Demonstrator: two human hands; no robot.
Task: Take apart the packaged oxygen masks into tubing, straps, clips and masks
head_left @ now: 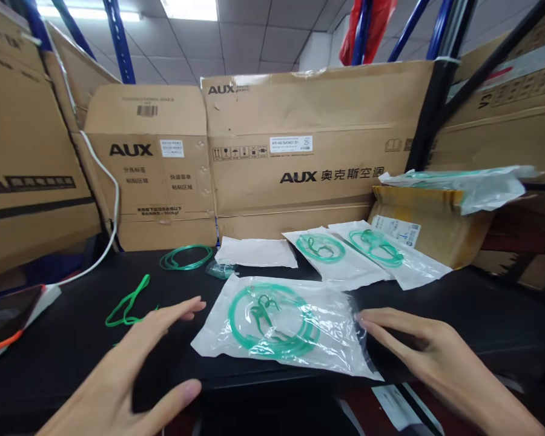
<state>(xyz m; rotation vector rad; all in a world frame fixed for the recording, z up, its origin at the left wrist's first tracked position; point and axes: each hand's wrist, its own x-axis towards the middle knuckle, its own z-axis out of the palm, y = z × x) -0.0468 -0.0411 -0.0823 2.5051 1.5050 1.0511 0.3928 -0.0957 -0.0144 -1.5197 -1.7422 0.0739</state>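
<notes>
A sealed pouch (340, 330) with a clear front and white backing lies near the table's front edge. Coiled green tubing (236, 315) and a darker green strap show through its film. At the pouch's right edge, the fingertips of my right hand (429, 345) are closed on the clear film. My left hand (136, 357) hovers left of the pouch, apart from it, thumb and fingers spread and holding nothing. Beyond my left fingers lies a loose green elastic strap (128, 306), partly hidden by the hand. Farther back is a loose green tubing coil (186, 266).
Two more tubing pouches (320, 248) (376, 245) and a white packet (257, 251) lie behind. A small clear bag (221, 269) sits beside the packet. Another pouch tops the carton (436, 242) at right. A phone-like device (11, 318) with a white cable (113, 206) is at left. Cardboard panels (318, 133) wall the back.
</notes>
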